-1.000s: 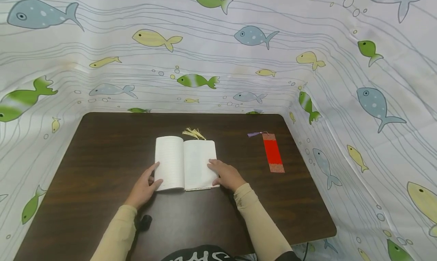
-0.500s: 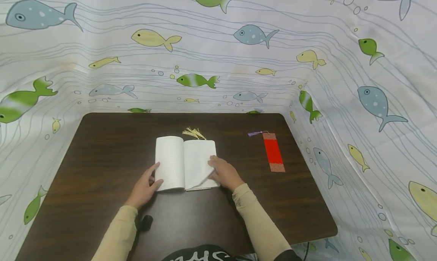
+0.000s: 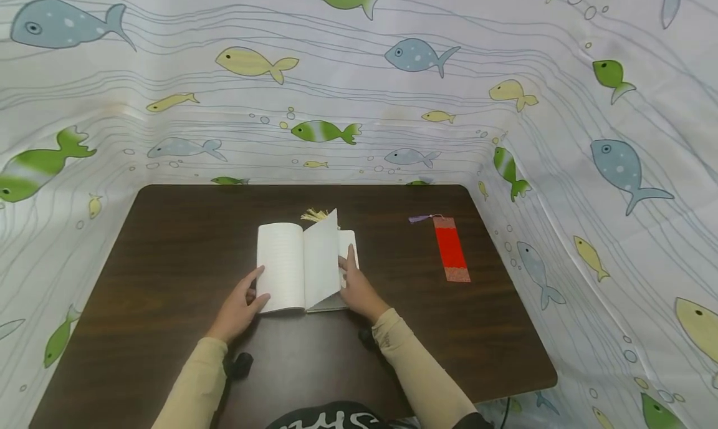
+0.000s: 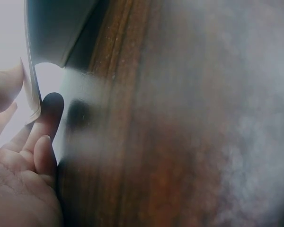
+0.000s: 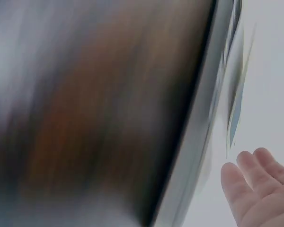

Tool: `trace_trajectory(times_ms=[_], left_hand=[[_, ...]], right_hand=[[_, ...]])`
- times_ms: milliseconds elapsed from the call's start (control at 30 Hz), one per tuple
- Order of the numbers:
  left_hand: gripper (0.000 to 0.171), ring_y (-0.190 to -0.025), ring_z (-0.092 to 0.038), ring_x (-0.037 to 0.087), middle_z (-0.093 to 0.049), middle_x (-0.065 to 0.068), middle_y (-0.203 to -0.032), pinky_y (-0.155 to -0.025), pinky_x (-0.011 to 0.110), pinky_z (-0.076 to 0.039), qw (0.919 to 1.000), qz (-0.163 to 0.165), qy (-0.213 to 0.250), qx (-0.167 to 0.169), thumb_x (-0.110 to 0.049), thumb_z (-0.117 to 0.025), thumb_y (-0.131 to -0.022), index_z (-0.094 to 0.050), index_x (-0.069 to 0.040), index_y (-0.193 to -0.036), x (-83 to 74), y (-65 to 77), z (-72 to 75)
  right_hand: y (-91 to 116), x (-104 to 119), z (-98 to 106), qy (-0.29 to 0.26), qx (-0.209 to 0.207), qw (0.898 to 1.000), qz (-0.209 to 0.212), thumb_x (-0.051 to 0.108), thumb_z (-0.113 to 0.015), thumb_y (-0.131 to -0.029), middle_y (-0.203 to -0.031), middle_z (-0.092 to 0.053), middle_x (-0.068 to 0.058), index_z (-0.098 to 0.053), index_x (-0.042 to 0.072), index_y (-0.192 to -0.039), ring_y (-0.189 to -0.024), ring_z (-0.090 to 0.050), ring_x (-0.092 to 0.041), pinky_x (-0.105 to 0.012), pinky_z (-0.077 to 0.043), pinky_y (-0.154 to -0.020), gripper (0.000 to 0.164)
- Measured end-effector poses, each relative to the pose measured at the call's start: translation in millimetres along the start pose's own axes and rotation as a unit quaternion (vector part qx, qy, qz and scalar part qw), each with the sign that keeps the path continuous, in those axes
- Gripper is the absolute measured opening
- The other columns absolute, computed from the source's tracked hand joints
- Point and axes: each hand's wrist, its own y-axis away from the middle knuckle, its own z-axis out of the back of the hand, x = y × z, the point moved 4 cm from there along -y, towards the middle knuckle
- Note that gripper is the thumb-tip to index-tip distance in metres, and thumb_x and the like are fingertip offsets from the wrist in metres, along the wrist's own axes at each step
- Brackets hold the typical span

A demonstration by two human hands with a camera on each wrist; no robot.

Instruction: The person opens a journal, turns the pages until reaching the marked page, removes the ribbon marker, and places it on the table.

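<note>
Cream sleeves rise from the bottom of the frame, with a small black device beside the wrist at lower left. Past them, near the centre, the notebook lies spread on the dark wooden table, its left side a lined white page.

The left hand grips the notebook's left edge; in the left wrist view the thumb lies over the page and fingers reach beneath. The right hand is at the notebook's right side, its visible fingers fairly straight, clasping nothing that shows – fingertips next to the free edge of a raised leaf. Whether they touch its underside, I cannot tell for certain.

That leaf stands tilted up from the spine. Handling it well, I judge, calls for a light, even push from beneath with straight fingers, swinging it about the spine, while the left hand's hold steadies the book; pressing one corner alone could crease the paper.

Farther up, a yellow tassel shows partly behind the leaf's top. At right, well apart from the notebook, lies a red bookmark with a purple tassel. Fish-printed cloth fills the background.
</note>
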Motion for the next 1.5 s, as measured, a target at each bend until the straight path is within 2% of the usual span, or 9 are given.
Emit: trace_trajectory(times_ms=[200, 400, 500, 633, 833, 967, 1100, 1267, 1500], left_hand=[[0.071, -0.108, -0.053, 0.033, -0.048, 0.018, -0.133, -0.087, 0.052, -0.045, 0.9999, 0.010, 0.004, 0.003, -0.050, -0.054, -0.095, -0.024, -0.024, -0.154, 0.2, -1.8, -0.8], [0.068, -0.105, -0.056, 0.032, -0.052, 0.018, -0.126, -0.083, 0.048, -0.047, 0.9999, 0.013, 0.001, -0.002, -0.037, -0.057, -0.097, -0.024, -0.022, -0.154, 2.4, -2.3, -1.3], [0.067, -0.119, -0.051, 0.037, -0.047, 0.022, -0.136, -0.095, 0.055, -0.042, 0.9998, 0.014, 0.014, -0.008, -0.024, -0.059, -0.096, -0.025, -0.016, -0.153, 2.3, -4.3, -1.1], [0.060, -0.139, -0.029, 0.044, -0.031, 0.024, -0.152, -0.111, 0.061, -0.022, 0.9990, 0.016, 0.040, -0.009, -0.024, -0.051, -0.099, -0.027, -0.005, -0.151, 0.6, -5.1, 1.0], [0.068, -0.145, -0.012, 0.042, -0.021, 0.023, -0.157, -0.116, 0.059, -0.009, 0.9916, 0.056, 0.116, 0.011, -0.048, -0.015, -0.104, -0.025, 0.001, -0.151, 3.5, -2.1, 5.8], [0.075, -0.139, -0.030, 0.044, -0.029, 0.025, -0.153, -0.111, 0.060, -0.025, 0.9943, 0.060, 0.087, 0.013, -0.055, -0.034, -0.100, -0.022, -0.003, -0.152, 3.5, -2.9, 3.5], [0.082, -0.113, -0.055, 0.035, -0.049, 0.023, -0.136, -0.094, 0.050, -0.045, 0.9975, 0.050, 0.050, -0.007, -0.053, -0.055, -0.093, -0.022, -0.007, -0.153, 3.0, -5.1, 0.0], [0.081, -0.097, -0.051, 0.023, -0.054, 0.018, -0.129, -0.084, 0.035, -0.043, 0.9975, 0.022, 0.057, -0.033, -0.042, -0.063, -0.092, -0.019, -0.013, -0.154, 2.6, -6.1, 0.1], [0.073, -0.091, -0.046, 0.023, -0.052, 0.013, -0.112, -0.078, 0.036, -0.039, 0.9987, 0.002, 0.039, -0.032, -0.040, -0.062, -0.093, -0.026, -0.021, -0.153, 2.8, -4.7, 1.7]], right_hand=[[-0.3, 21.2, -16.8, 0.086, 0.069, 0.992, 0.060, 0.024, -0.054, -0.098, -0.160, -0.023, -0.006, -0.015, 0.013, -0.155, -0.146, -0.022, -0.018, -0.037, -0.024, -0.117, 0.070], [4.5, 33.2, -33.8, 0.182, 0.106, 0.972, 0.103, 0.038, -0.056, -0.097, -0.157, -0.027, -0.006, -0.029, 0.026, -0.153, -0.141, -0.033, -0.019, -0.039, -0.035, -0.112, 0.063], [6.4, 36.4, -40.0, 0.245, 0.108, 0.955, 0.127, 0.041, -0.055, -0.097, -0.155, -0.030, -0.009, -0.032, 0.029, -0.151, -0.141, -0.034, -0.023, -0.047, -0.035, -0.110, 0.060], [8.7, 37.8, -43.7, 0.286, 0.114, 0.942, 0.134, 0.044, -0.052, -0.098, -0.155, -0.031, -0.009, -0.030, 0.032, -0.152, -0.143, -0.030, -0.025, -0.056, -0.032, -0.109, 0.059], [8.8, 38.3, -45.7, 0.300, 0.123, 0.938, 0.120, 0.042, -0.046, -0.101, -0.155, -0.031, -0.005, -0.027, 0.036, -0.152, -0.143, -0.029, -0.021, -0.054, -0.032, -0.110, 0.055], [7.9, 38.2, -46.5, 0.316, 0.128, 0.933, 0.111, 0.042, -0.046, -0.101, -0.155, -0.034, -0.003, -0.026, 0.038, -0.151, -0.143, -0.030, -0.023, -0.053, -0.033, -0.110, 0.054], [8.1, 38.2, -46.1, 0.328, 0.129, 0.929, 0.114, 0.041, -0.047, -0.101, -0.154, -0.036, -0.002, -0.025, 0.038, -0.152, -0.142, -0.033, -0.024, -0.052, -0.035, -0.110, 0.056], [7.3, 38.3, -42.7, 0.319, 0.093, 0.935, 0.126, 0.033, -0.051, -0.100, -0.148, -0.045, 0.000, -0.032, 0.027, -0.151, -0.137, -0.041, -0.018, -0.043, -0.037, -0.109, 0.055], [5.1, 38.1, -39.4, 0.330, 0.048, 0.938, 0.096, 0.033, -0.052, -0.099, -0.144, -0.047, -0.006, -0.049, 0.022, -0.142, -0.128, -0.051, -0.020, -0.035, -0.047, -0.101, 0.044]])
